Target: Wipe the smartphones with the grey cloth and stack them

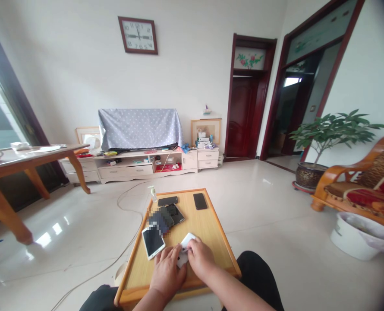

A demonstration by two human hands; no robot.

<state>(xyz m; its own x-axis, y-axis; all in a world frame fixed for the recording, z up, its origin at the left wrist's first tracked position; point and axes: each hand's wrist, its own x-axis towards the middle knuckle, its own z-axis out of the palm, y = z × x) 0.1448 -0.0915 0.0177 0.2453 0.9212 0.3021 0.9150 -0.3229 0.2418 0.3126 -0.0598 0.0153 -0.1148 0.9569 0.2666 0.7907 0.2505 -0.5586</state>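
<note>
The left hand (168, 267) lies palm down, its fingers reaching over the left edge of a white phone (188, 238) and its thumb bent in at the near end, so the phone sits clamped between them, low on the table. The right hand (201, 255) comes in from the other side with its fingertips drawn together on the phone's upper face, around its middle; whether they grip a part of it or only press there, I cannot tell, as the knuckles hide the contact. The phone is between the two hands, touching both, to the right of the left hand's fingers and to the left of the right hand's. Its long axis runs away from the body, leaning slightly right, with the far end bare beyond the fingers and the near end mostly covered by the left hand. Neither hand is nearer; the relation that matters is the crossing one, the right fingertips meeting the phone from its side while the left hand steadies it along its length. Just left of the left fingers lies a dark-screened phone with a pale frame (153, 242). Farther out on the low table (211, 242) are a dark tablet (178, 213), a black phone (168, 201), another black phone at right (200, 201) and a pump bottle (152, 194).
</note>
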